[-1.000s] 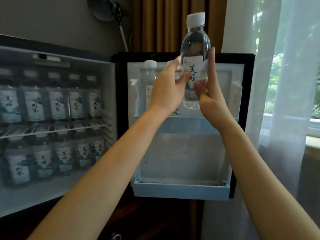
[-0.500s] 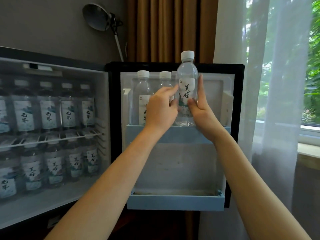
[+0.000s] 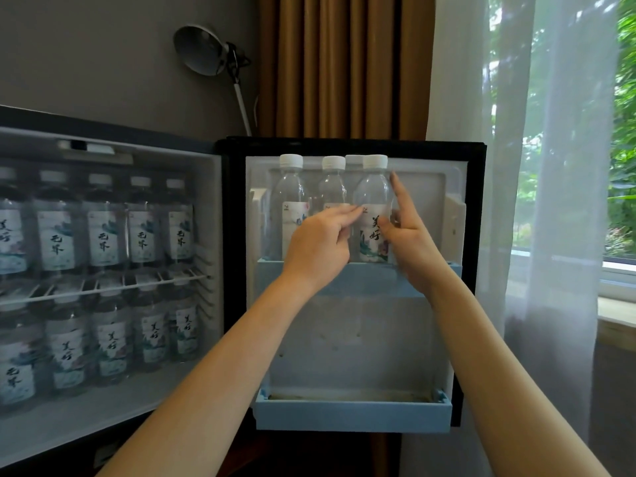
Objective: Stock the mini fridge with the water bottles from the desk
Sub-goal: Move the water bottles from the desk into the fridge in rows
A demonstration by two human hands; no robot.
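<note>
A clear water bottle [image 3: 373, 191] with a white cap and printed label stands in the upper door shelf [image 3: 361, 280] of the open mini fridge. My left hand [image 3: 316, 246] touches its label from the left with outstretched fingertips. My right hand [image 3: 413, 246] lies against its right side, index finger straight up along the bottle and thumb on the label. To the left, two more bottles [image 3: 292, 187] stand in the same shelf, and a third cap shows behind. The desk is out of view.
The fridge cabinet at left holds several bottles [image 3: 103, 235] on a wire rack [image 3: 103, 287] and several more below. The lower door shelf [image 3: 351, 416] holds nothing. A desk lamp [image 3: 203, 49], brown curtain [image 3: 344, 63] and sheer curtain [image 3: 550, 166] stand behind and right.
Both hands lowered the bottle from above the door into the upper door shelf. Their grip has loosened to fingertips resting on it.
</note>
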